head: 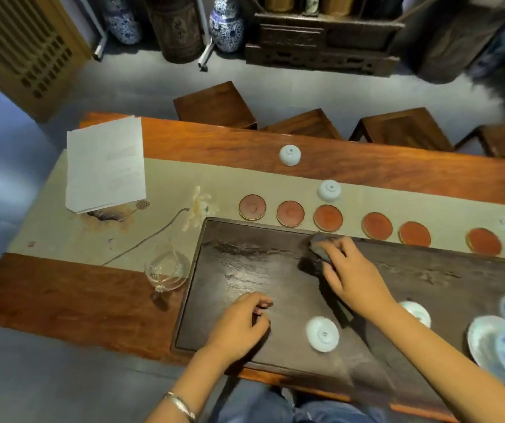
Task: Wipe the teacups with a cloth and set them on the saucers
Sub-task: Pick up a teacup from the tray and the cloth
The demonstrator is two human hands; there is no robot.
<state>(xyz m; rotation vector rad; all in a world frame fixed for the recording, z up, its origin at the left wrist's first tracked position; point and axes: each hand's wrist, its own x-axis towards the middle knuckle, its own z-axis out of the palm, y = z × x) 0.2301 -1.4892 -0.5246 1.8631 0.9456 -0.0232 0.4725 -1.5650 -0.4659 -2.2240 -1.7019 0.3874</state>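
My right-hand fingers [333, 253] clamp the dark cloth [318, 248] mid-frame on the tray [214, 300]; my left hand [239, 325], loosely curled, holds nothing, nearest the upturned teacup [322, 333] just right of it.

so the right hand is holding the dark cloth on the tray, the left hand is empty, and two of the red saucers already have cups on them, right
Not quite: none of the red saucers carries a cup. In the head view, the nearest white cup sits upside down on the runner just behind the saucer row, not on a saucer. The rest holds: the right hand holds the dark cloth on the tray, and the left hand is empty.
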